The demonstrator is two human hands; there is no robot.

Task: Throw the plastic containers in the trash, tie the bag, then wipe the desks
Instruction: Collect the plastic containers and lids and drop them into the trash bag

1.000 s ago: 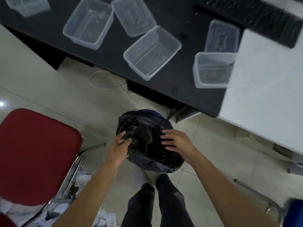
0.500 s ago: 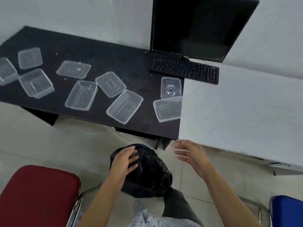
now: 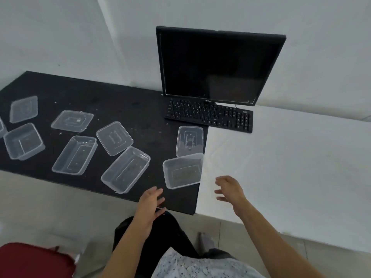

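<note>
Head view: left hand (image 3: pixel 151 201), right hand (image 3: pixel 228 190), grip wide, empty; nearest plastic container (image 3: pixel 183 170) just beyond, between them, apparently untouched.

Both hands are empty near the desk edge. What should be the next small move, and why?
Probably bring both hands onto the nearest container, the open tub at the right edge of the black desk. The left hand and right hand are open, hold nothing, and hover just short of it, one on each side.
</note>
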